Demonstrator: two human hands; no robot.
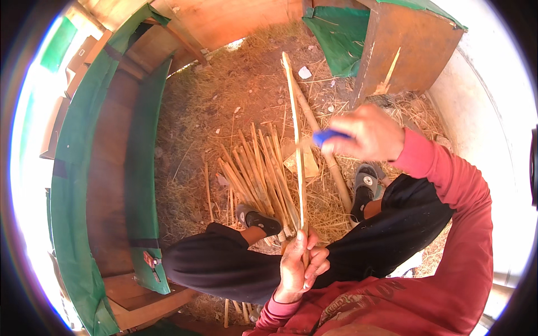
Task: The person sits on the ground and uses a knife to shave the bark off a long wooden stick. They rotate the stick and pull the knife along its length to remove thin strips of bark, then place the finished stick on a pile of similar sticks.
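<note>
A long, pale split bamboo strip stands away from me, its lower end gripped in my left hand above my lap. My right hand is closed around the blue handle of a knife. The knife's blade is smeared by motion and reaches across the strip about midway along its length; whether it touches the strip I cannot tell. Beyond my left hand, between my feet, lies a pile of split bamboo strips on the ground.
A thicker bamboo pole lies on the straw-strewn ground beside my right sandal. To the left runs a wooden bench frame covered in green cloth, with a small red-and-black item on it. A brown wooden box stands far right.
</note>
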